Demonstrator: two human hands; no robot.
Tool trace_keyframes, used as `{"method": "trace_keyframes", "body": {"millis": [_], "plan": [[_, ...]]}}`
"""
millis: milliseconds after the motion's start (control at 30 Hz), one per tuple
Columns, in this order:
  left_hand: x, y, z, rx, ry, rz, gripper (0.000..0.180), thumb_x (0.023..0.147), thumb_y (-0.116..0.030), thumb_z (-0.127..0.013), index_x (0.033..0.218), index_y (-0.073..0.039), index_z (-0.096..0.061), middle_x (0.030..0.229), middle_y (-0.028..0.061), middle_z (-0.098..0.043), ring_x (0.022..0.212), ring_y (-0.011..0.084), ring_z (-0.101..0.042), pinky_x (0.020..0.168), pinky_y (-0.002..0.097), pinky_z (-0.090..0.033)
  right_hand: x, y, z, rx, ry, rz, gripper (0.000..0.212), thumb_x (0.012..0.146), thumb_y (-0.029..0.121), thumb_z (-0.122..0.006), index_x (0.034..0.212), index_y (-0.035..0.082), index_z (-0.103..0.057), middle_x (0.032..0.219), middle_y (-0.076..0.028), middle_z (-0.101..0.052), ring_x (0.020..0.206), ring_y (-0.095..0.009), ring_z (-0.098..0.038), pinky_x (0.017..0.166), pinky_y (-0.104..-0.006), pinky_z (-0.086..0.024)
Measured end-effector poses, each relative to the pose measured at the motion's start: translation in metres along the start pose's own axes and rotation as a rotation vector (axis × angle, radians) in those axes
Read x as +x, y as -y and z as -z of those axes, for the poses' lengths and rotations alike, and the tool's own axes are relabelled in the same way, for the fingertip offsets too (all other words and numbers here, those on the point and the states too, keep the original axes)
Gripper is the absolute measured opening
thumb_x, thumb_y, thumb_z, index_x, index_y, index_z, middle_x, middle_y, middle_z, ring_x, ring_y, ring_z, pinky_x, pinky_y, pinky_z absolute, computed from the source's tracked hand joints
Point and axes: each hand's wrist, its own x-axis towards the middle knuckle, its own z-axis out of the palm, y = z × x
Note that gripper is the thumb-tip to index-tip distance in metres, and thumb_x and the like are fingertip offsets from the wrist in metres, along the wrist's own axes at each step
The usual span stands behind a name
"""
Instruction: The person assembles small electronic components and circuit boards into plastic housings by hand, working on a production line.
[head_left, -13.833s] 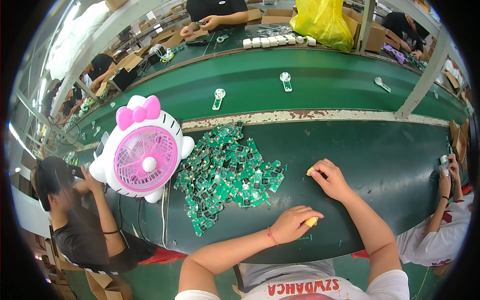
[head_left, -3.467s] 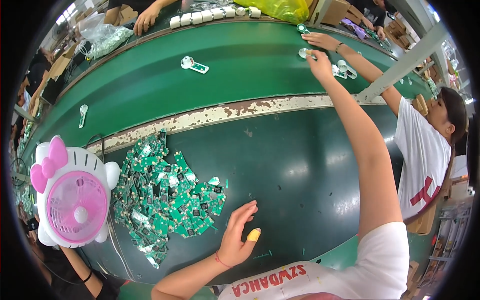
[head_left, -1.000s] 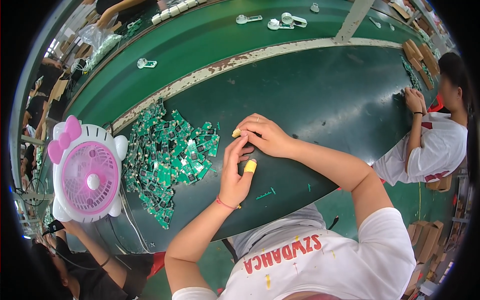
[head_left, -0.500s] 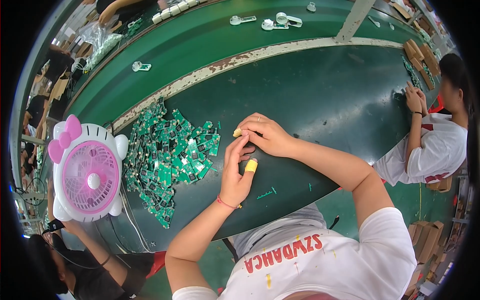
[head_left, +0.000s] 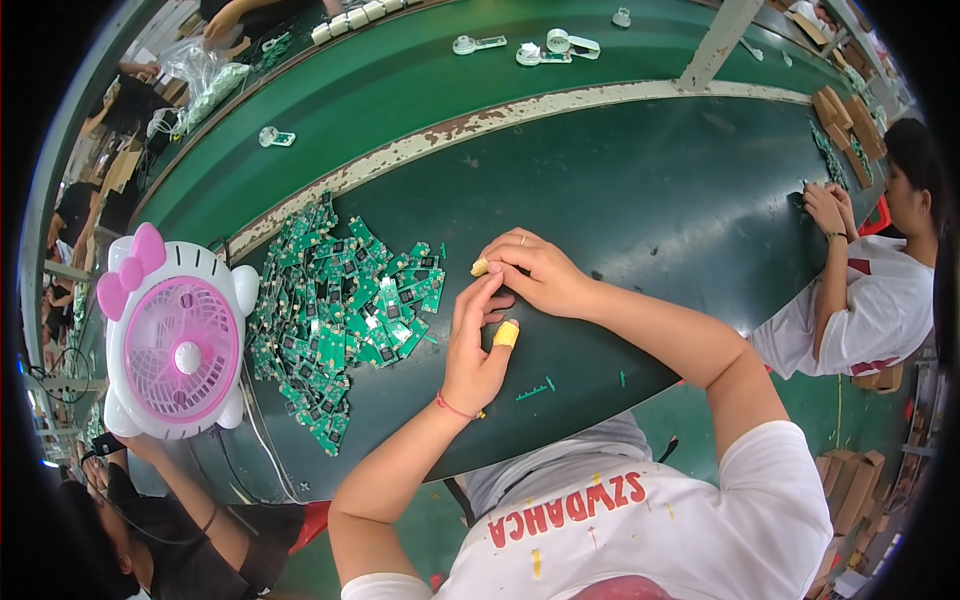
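My left hand (head_left: pixel 477 345) is held over the dark green table, its thumb wrapped in yellow tape and standing apart from the long fingers. Those fingers reach up to meet my right hand (head_left: pixel 537 272), which bends over from the right. Thumb and fingers of the right hand are pinched together at the left fingertips, one of them capped in yellow tape. Whatever lies between them, if anything, is too small or hidden to see. Left of both hands spreads a heap of small green circuit boards (head_left: pixel 340 290). Thin green board strips (head_left: pixel 535 390) lie nearer my body.
A pink and white fan (head_left: pixel 180 335) stands left of the heap, cables beside it. Beyond a worn pale rail (head_left: pixel 430 133), a green belt (head_left: pixel 370 95) bears white handled parts (head_left: pixel 543 53). A co-worker (head_left: pixel 850 290) sits at the right, near cardboard boxes (head_left: pixel 838 112); another person is lower left.
My hands keep almost the same pose, touching at the fingertips. The view has shifted slightly. At the right, the co-worker's hands have moved a little toward the left and down.
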Motion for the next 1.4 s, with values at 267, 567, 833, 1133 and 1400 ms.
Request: {"method": "trace_keyframes", "body": {"millis": [267,567,833,1133,1400], "plan": [[0.001,-0.002,0.000,0.001,0.002,0.012,0.064,0.075,0.014,-0.048,0.135,-0.005,-0.038,0.135,0.0138,-0.037,0.108,0.0251,-0.054,0.090,0.0327,-0.045,0.000,0.003,0.003,-0.002,0.028,-0.027,0.017,0.090,0.011,-0.052,0.100,0.003,-0.063,0.100,-0.008,-0.063,0.098,-0.026,-0.056,0.085,-0.0355,-0.044],[0.000,-0.003,0.000,0.002,0.004,0.021,0.061,0.077,0.011,-0.051,0.135,-0.005,-0.038,0.134,0.0135,-0.038,0.108,0.0239,-0.054,0.090,0.0322,-0.045,0.000,0.005,0.003,0.010,0.021,-0.042,0.016,0.089,0.008,-0.052,0.099,0.003,-0.063,0.099,-0.008,-0.063,0.098,-0.025,-0.055,0.084,-0.0352,-0.045],[0.002,-0.006,0.000,0.013,0.001,0.014,0.060,0.079,0.009,-0.053,0.136,-0.004,-0.038,0.133,0.0139,-0.039,0.108,0.0234,-0.054,0.089,0.0319,-0.045,0.003,0.006,0.004,0.000,0.024,-0.015,0.016,0.090,0.009,-0.052,0.099,0.002,-0.063,0.098,-0.008,-0.063,0.096,-0.025,-0.056,0.083,-0.0353,-0.045],[0.000,-0.008,-0.002,-0.014,0.011,-0.001,0.057,0.084,0.004,-0.053,0.137,-0.007,-0.037,0.132,0.0122,-0.038,0.108,0.0213,-0.054,0.090,0.0313,-0.044,0.002,0.010,0.006,-0.019,-0.017,0.015,0.014,0.087,0.005,-0.053,0.095,0.002,-0.064,0.096,-0.011,-0.063,0.092,-0.029,-0.058,0.081,-0.0365,-0.047],[-0.002,-0.009,-0.001,-0.033,-0.009,-0.007,0.059,0.083,0.006,-0.052,0.137,-0.009,-0.037,0.132,0.0103,-0.038,0.109,0.0216,-0.053,0.090,0.0314,-0.044,0.001,0.011,0.003,-0.012,0.018,-0.040,0.014,0.088,0.007,-0.052,0.096,0.003,-0.064,0.100,-0.010,-0.062,0.098,-0.028,-0.056,0.081,-0.0359,-0.046]]}}
